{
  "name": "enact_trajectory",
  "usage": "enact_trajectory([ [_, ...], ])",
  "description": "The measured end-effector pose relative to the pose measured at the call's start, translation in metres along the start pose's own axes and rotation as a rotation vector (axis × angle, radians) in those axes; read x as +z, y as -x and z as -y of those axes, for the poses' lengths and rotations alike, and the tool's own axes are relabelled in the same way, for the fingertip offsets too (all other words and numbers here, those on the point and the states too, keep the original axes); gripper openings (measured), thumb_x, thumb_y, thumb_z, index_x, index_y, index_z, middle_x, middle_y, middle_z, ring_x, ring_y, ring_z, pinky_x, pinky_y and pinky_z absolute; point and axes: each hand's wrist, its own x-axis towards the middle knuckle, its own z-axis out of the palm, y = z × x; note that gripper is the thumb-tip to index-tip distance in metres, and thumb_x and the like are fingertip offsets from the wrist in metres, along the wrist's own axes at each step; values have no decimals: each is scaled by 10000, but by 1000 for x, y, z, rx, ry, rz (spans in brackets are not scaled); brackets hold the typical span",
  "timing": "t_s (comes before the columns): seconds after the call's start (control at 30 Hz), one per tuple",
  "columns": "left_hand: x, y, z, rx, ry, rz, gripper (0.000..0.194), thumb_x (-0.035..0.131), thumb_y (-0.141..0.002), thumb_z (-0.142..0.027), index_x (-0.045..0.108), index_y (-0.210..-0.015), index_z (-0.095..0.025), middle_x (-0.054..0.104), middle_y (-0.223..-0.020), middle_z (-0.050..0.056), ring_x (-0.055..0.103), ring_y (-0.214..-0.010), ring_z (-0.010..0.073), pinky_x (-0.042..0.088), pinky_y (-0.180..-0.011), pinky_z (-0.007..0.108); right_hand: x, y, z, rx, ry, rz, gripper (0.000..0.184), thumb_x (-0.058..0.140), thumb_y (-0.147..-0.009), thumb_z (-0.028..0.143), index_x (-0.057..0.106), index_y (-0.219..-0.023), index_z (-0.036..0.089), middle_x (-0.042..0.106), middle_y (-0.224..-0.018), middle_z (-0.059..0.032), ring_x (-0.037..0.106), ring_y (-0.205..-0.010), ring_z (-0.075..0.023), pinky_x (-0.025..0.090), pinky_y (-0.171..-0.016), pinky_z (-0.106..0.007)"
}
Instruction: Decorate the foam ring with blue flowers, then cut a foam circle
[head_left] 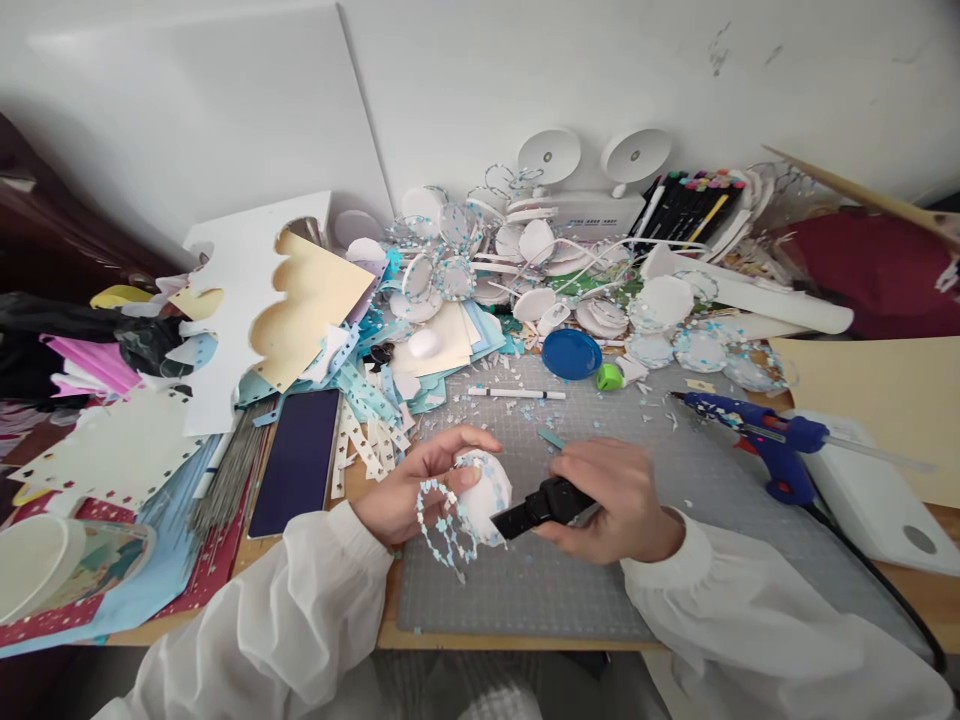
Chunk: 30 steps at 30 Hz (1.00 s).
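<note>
Disc [491,485], white, is pinched in the left grip [424,475] over the near middle of the grey mat [540,605], star trim [442,525] looped at its left; the right grip [600,490] wraps a black tool [547,505], its tip at the disc, contact unclear.

No legible text (only small, blurred dark marks [592,222] on the white box [615,205]).

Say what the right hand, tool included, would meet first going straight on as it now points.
Likely the white disc in the left hand: the black tool in the right hand points at it, tip overlapping its edge in view. Whether they touch is unclear.
</note>
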Motion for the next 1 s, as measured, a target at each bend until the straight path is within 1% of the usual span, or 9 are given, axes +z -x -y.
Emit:
enact_trajectory([
  [0.13,-2,-1,3,57,25,28,215,706,-781,-271,581,-931,-183,580,-742,-16,542,-562,59,401,-498,142,2,2,1,-3,-8,16,392,554,-782,569,538,-644,202,495,-506,-6,411,-462,-125,256,-493,-295],
  [0.23,-4,-2,6,66,9,16,235,719,-767,-276,568,-912,-169,596,-749,-3,563,-587,77,424,-527,159,4,2,3,-7,-18,31,402,543,-791,572,533,-639,200,485,-504,2,401,-460,-118,252,-492,-293],
  [0.4,-5,-2,7,61,-7,30,246,722,-765,-284,557,-906,-167,631,-760,10,591,-604,96,450,-547,179,5,0,7,-27,-54,-40,424,485,-837,564,534,-646,189,486,-504,3,410,-461,-117,256,-487,-287],
  [0.47,-6,-2,7,67,-2,34,247,725,-761,-283,558,-898,-164,639,-755,11,597,-606,100,453,-550,182,6,-1,8,-29,-63,-48,433,471,-845,566,534,-647,186,485,-504,3,416,-462,-119,260,-489,-286],
  [0.7,-9,0,8,79,-16,43,255,728,-754,-306,562,-882,-161,624,-689,3,560,-549,89,377,-487,157,6,0,6,-4,-104,-29,431,467,-848,568,529,-653,188,461,-501,16,396,-455,-111,258,-488,-278],
  [0.83,-9,0,10,80,-58,33,261,726,-753,-313,568,-896,-162,627,-697,5,569,-558,101,411,-511,178,7,1,6,-2,-107,-21,448,461,-846,582,526,-642,188,450,-492,18,381,-449,-111,252,-487,-283],
  [1.0,-7,0,11,93,-78,21,269,742,-738,-313,586,-884,-149,631,-683,4,579,-556,97,443,-525,176,8,1,9,-13,-107,-28,454,460,-846,585,533,-641,187,471,-505,7,402,-455,-115,260,-490,-285],
])
